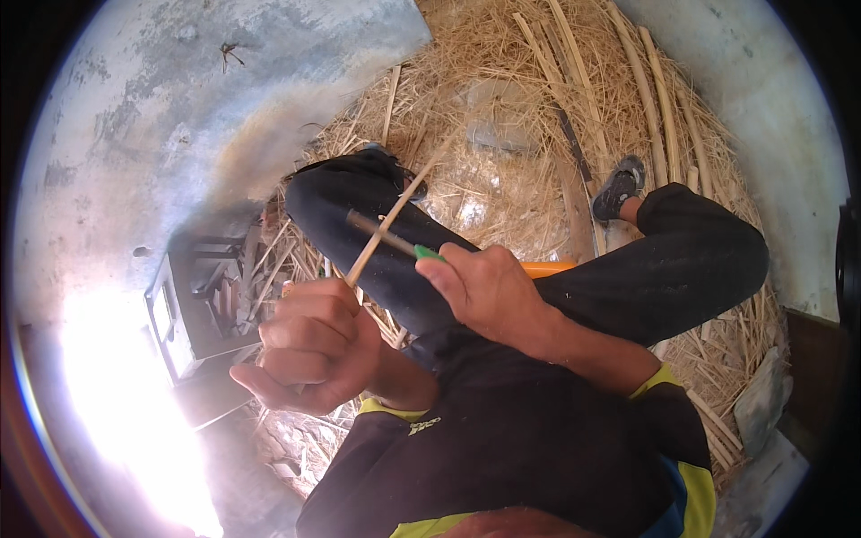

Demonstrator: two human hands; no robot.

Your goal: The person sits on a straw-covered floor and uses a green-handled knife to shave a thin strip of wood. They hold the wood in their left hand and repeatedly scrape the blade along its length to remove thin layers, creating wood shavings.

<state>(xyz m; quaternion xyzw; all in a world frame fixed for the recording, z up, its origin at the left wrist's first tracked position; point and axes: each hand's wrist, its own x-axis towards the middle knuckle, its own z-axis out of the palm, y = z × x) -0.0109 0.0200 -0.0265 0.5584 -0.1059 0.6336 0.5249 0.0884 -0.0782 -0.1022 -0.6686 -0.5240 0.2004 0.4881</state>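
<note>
My left hand (314,345) is closed around the lower end of a thin, pale wooden stick (405,195), which slants up and away to the right over my bent left leg. In my right hand (493,291) is a knife (395,239) with a green handle, its fingers wrapped round the grip and the thumb lying along it. The narrow blade points up-left and crosses the stick a short way beyond my left fist. At the crossing a small pale curl shows on the stick. Part of the handle is hidden inside my right hand.
Straw-like shavings (430,54) cover the floor, with long wooden strips (650,99) at the far right. A flat stone (502,134) lies ahead between my legs. Something orange (549,268) shows behind my right hand. A dark box-like frame (211,350) stands left, by a wall (179,134).
</note>
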